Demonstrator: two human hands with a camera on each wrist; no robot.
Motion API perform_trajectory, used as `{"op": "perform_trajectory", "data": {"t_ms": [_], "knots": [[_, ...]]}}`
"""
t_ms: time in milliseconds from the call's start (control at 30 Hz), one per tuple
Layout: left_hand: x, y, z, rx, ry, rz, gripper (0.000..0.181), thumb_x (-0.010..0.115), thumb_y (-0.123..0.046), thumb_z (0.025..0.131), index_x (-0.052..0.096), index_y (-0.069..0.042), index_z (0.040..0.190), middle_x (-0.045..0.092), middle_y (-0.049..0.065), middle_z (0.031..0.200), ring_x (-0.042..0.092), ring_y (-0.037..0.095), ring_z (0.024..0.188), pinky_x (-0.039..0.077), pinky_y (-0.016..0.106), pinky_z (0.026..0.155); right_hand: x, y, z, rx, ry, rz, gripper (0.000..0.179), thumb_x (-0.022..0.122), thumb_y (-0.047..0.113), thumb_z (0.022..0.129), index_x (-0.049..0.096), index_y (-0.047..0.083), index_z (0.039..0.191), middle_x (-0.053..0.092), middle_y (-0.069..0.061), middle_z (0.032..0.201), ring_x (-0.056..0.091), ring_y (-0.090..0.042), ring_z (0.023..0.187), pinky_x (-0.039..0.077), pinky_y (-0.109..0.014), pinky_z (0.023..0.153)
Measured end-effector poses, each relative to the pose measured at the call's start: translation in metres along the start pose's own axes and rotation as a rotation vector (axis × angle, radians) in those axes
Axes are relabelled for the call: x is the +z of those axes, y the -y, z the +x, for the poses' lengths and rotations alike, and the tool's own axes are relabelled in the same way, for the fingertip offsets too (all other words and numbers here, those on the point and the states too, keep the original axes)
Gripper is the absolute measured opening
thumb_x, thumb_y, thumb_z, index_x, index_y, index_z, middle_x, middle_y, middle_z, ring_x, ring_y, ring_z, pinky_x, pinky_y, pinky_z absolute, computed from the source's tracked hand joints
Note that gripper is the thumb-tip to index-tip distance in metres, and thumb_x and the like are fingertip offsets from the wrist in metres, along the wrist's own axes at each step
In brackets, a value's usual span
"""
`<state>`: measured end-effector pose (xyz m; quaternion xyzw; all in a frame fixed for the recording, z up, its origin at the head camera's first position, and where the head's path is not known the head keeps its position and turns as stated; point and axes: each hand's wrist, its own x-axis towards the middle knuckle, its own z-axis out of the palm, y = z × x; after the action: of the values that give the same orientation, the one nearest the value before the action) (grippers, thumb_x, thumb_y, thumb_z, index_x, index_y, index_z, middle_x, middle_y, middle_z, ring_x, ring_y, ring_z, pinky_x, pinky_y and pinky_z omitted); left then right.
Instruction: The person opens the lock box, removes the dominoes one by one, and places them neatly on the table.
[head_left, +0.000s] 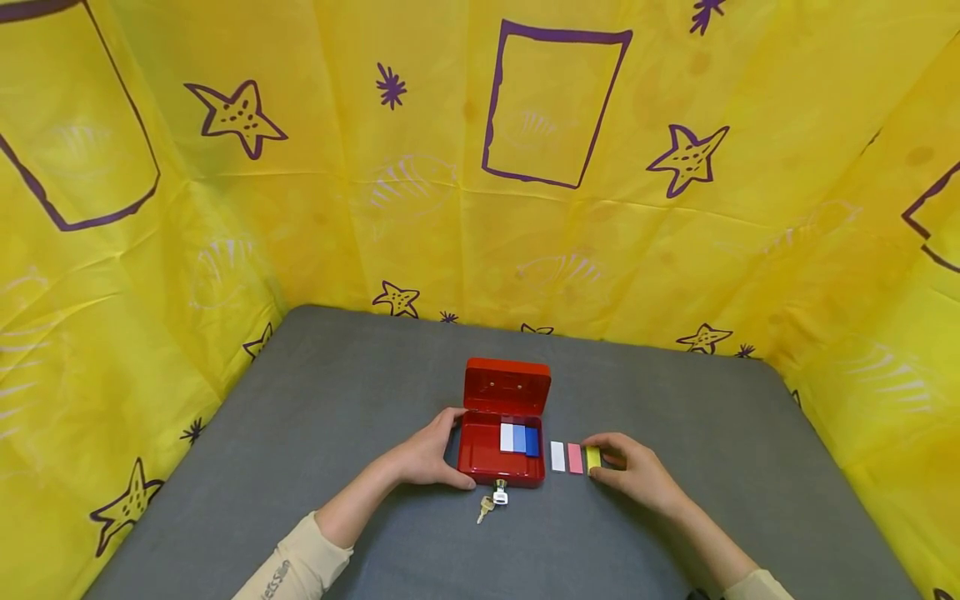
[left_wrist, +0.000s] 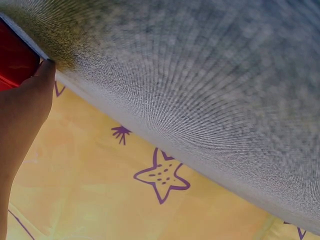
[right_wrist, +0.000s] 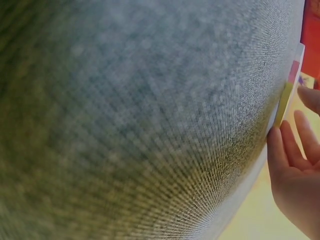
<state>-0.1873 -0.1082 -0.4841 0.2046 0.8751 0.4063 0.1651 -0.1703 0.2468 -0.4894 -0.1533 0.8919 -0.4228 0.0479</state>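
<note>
Gripped at its left end by the left hand, thumb front, fingers back: red cash box, lid up, white/light-blue/dark-blue block row inside at right, keys at front. Outside, right: white block, pink block, then yellow block, held endwise by the right hand; firmness can't be told. Pink block could be skewed if brushed by nearby fingertips.

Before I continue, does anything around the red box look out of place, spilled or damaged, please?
Nothing stands out: the box stands open, three pieces sit side by side inside, three more pieces lie in a row beside it, with no damage showing.
</note>
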Motion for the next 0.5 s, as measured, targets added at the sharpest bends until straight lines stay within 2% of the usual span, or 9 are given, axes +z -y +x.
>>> {"op": "perform_trajectory", "data": {"t_ms": [200,500], "knots": [[0.0002,-0.0003,-0.0004,0.002,0.008,-0.010,0.093,0.081,-0.037,0.064,0.027,-0.013,0.135,0.040,0.003,0.126,0.041,0.018,0.113,0.041,0.042,0.092,-0.0012,-0.0011,0.0000,0.031,-0.026,0.075,0.032,0.071,0.008,0.079,0.062,0.007,0.110,0.062,-0.007,0.109,0.057,-0.025,0.102,0.048,-0.033,0.086],[0.0002,0.0005,-0.0006,-0.011,0.005,-0.019,0.095,0.082,-0.037,0.063,0.026,-0.014,0.137,0.038,0.003,0.130,0.039,0.020,0.116,0.042,0.043,0.091,-0.0055,-0.0007,-0.0011,0.099,-0.033,0.139,0.036,0.070,0.017,0.081,0.061,0.006,0.114,0.062,-0.010,0.112,0.058,-0.027,0.102,0.046,-0.022,0.081]]}}
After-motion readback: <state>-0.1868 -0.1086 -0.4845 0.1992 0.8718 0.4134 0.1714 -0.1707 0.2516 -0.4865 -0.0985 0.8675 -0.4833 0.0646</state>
